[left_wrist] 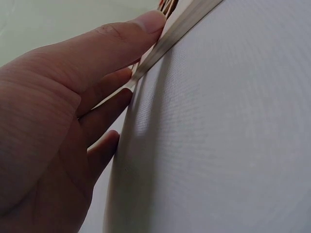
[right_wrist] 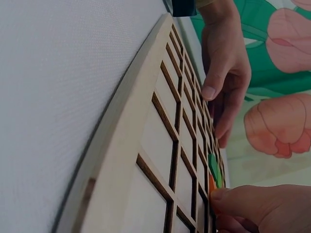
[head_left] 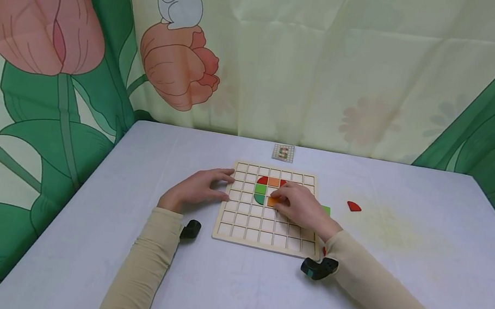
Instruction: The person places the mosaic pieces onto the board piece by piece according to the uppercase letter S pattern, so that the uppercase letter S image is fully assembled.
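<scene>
A wooden grid board (head_left: 262, 239) lies on the table. Its left edge is touched by my left hand (head_left: 199, 186), whose thumb and fingers are extended; the left wrist view shows the thumb (left_wrist: 150, 22) against the board's side. Over the upper middle cells, my right hand (head_left: 301, 207) pinches an orange piece (head_left: 272, 202) at its cell. Set in nearby cells are a red rounded piece (head_left: 263, 180), an orange square (head_left: 274, 182), a light green square (head_left: 260, 189) and a dark green rounded piece (head_left: 259, 199). Another red piece (head_left: 283, 183) is partly hidden by my right fingers.
A small patterned card (head_left: 283, 152) lies behind the board at the table's far edge. To the right is a loose red rounded piece (head_left: 354, 206). A light green piece (head_left: 326, 210) and a bit of red (head_left: 324, 251) peek out around my right forearm.
</scene>
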The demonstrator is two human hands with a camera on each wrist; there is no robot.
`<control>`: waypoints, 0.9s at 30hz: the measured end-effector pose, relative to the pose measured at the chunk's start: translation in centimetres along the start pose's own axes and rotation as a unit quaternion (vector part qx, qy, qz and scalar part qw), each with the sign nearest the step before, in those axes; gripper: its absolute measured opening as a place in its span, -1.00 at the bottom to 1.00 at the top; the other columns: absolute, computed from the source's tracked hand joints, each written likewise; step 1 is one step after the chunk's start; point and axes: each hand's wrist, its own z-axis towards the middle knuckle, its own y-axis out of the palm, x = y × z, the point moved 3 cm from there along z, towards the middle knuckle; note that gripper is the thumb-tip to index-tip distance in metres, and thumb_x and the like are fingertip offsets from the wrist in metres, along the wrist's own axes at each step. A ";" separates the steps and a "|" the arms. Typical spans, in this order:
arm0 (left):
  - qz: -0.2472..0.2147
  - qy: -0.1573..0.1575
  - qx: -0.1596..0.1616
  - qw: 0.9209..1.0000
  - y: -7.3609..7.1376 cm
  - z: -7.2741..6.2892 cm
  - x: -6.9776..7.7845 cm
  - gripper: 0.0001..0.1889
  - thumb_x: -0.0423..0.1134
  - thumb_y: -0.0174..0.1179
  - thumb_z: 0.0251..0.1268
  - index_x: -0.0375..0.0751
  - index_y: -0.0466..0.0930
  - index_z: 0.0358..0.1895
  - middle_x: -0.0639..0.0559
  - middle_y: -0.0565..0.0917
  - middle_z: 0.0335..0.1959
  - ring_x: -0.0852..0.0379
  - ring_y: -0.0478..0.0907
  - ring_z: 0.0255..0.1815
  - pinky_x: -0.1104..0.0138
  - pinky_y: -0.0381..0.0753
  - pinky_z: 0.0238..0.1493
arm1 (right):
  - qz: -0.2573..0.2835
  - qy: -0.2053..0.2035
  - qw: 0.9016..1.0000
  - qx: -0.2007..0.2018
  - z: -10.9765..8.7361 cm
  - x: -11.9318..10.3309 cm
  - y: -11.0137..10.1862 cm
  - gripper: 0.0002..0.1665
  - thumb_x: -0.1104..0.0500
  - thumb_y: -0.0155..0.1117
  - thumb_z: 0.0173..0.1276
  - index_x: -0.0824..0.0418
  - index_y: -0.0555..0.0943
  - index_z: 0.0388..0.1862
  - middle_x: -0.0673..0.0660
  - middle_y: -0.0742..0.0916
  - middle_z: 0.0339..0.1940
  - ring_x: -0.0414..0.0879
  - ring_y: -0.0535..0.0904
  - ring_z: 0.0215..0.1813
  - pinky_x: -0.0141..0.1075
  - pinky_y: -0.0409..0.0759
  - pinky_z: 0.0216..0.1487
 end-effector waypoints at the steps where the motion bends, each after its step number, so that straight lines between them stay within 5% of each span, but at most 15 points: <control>1: 0.001 0.001 0.000 1.000 0.0 0.0 0.0 -0.45 -0.15 0.37 0.22 -0.23 0.52 0.27 0.01 0.28 0.49 0.03 0.12 0.52 0.16 0.13 0.48 | 0.001 0.001 1.000 0.000 0.0 0.0 0.0 -0.72 0.27 0.38 0.29 0.28 0.71 -0.01 0.11 0.69 -0.14 -0.03 0.57 -0.11 -0.15 0.59 -0.03; 27: 0.000 -0.004 0.002 1.000 0.1 0.3 -0.2 -0.46 -0.14 0.37 0.23 -0.21 0.53 0.26 0.04 0.29 0.48 0.05 0.13 0.51 0.18 0.14 0.48 | 0.000 -0.013 1.000 0.009 0.3 0.4 0.2 -0.78 0.24 0.39 0.29 0.24 0.72 -0.09 0.06 0.68 -0.23 -0.09 0.52 -0.23 -0.22 0.52 -0.18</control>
